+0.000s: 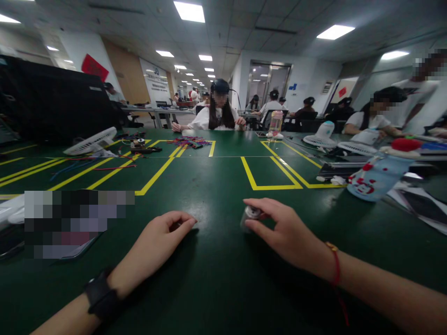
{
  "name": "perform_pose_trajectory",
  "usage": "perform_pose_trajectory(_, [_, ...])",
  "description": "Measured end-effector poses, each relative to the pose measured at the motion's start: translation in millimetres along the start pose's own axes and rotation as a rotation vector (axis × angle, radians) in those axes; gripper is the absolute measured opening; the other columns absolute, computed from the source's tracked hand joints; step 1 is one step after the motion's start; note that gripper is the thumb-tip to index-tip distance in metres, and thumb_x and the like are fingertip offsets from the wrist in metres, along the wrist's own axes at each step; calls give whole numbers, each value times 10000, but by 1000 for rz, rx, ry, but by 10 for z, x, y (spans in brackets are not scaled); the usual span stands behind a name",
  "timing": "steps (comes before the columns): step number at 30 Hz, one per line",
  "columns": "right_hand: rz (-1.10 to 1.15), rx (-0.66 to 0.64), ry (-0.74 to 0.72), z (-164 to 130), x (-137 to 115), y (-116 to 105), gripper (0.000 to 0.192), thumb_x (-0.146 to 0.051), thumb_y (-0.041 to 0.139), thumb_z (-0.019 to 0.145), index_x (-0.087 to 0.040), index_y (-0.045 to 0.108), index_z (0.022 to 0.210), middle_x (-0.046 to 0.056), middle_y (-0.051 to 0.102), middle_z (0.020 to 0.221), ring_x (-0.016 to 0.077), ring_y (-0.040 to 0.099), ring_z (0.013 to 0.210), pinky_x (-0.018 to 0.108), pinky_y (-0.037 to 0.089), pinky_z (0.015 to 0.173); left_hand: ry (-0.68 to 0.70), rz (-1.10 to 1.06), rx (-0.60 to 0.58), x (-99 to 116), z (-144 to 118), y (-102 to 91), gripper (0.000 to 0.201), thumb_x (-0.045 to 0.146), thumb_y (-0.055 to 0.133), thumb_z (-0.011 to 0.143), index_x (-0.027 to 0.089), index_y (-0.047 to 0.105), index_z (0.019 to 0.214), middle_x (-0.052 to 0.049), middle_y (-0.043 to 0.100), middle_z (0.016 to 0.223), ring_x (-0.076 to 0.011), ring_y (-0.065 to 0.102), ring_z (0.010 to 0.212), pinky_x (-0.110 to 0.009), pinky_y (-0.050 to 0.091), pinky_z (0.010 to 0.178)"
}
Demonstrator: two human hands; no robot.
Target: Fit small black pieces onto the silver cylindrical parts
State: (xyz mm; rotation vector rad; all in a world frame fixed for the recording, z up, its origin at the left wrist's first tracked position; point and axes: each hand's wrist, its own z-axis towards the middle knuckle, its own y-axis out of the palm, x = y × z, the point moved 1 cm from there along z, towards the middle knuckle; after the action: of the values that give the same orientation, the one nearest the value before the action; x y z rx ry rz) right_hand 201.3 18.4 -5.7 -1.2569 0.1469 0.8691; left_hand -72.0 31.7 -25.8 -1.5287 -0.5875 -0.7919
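A small silvery metal cylinder [250, 215] is pinched by the right hand [284, 232] on the near green table [216, 195]; the loosely curled left hand [159, 239] rests empty. A steady upright grip is advised.

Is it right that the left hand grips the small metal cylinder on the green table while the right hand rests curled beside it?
Not quite: the hands are swapped. In the head view, the right hand grips the small metal cylinder on the green table, and the left hand rests curled beside it, with a black watch on its wrist.
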Motion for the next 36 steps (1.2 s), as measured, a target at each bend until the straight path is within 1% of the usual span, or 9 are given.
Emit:
perform_pose_trajectory(3, [49, -39, -38, 57, -90, 237, 395, -340, 542, 858, -248, 522, 1241, 28, 563, 1173, 132, 535, 1044, 306, 447, 941, 34, 87, 34, 17, -20, 24, 334, 497, 506, 839, 238, 706, 905, -28, 721, 887, -245, 640, 825, -331, 460, 724])
perform_pose_trajectory(8, [180, -7, 60, -3, 60, 349, 696, -357, 680, 745, -213, 347, 1339, 56, 567, 1144, 151, 550, 1006, 333, 461, 912, 233, 136, 94, 309, -11, 171, 308, 424, 475, 883, 249, 674, 1039, -40, 680, 1006, -216, 614, 819, -336, 472, 732])
perform_pose_trajectory(12, [230, -33, 67, 1, 78, 350, 509, -296, 661, 762, -204, 432, 1207, 47, 575, 1101, 134, 557, 944, 299, 473, 847, 395, 124, 58, 639, 83, 359, 250, 345, 507, 885, 257, 691, 1030, -36, 654, 996, -196, 596, 851, -331, 468, 767])
perform_pose_trajectory(16, [238, -59, 63, 29, 59, 329, 454, -292, 646, 780, -208, 459, 1185, 43, 570, 1099, 129, 552, 913, 288, 471, 818, 436, 83, 45, 789, 168, 419, 209, 322, 544, 870, 252, 740, 875, -26, 637, 904, -185, 585, 830, -313, 464, 746])
perform_pose_trajectory(22, [201, -34, 32, 25, 80, 316, 446, -257, 642, 762, -219, 478, 1174, 31, 575, 1077, 122, 545, 890, 275, 467, 802, 373, 96, 125, 619, 167, 277, 233, 394, 551, 871, 270, 733, 946, -23, 609, 917, -185, 572, 822, -306, 448, 713])
perform_pose_trajectory(27, [180, -19, 25, 6, 92, 341, 553, -264, 632, 762, -225, 440, 1278, 52, 557, 1153, 140, 552, 949, 308, 474, 852, 389, 277, -14, 380, 162, 432, 200, 365, 567, 863, 310, 746, 935, -26, 635, 988, -226, 558, 929, -361, 424, 802])
perform_pose_trajectory(31, [171, -49, -1, -3, 93, 326, 571, -290, 618, 785, -266, 433, 1324, 48, 523, 1242, 156, 540, 1038, 330, 477, 890, 381, 299, -40, 335, 164, 505, 233, 381, 560, 861, 323, 728, 1011, -35, 649, 1041, -252, 550, 973, -394, 420, 830])
perform_pose_trajectory(33, [166, -25, 22, -15, 139, 245, 507, -303, 604, 798, -264, 468, 1285, 42, 551, 1190, 140, 563, 966, 308, 496, 844, 353, 228, -50, 319, 155, 437, 284, 406, 553, 859, 310, 701, 1082, -44, 642, 1086, -252, 555, 1004, -400, 418, 880])
perform_pose_trajectory(36, [37, 126, 109, -95, 352, -23, 496, -354, 600, 794, -229, 481, 1259, 61, 568, 1135, 135, 575, 857, 290, 509, 759, 282, 137, -44, 230, 113, 224, 357, 463, 521, 863, 296, 659, 1147, -46, 619, 1152, -240, 578, 1003, -379, 433, 890])
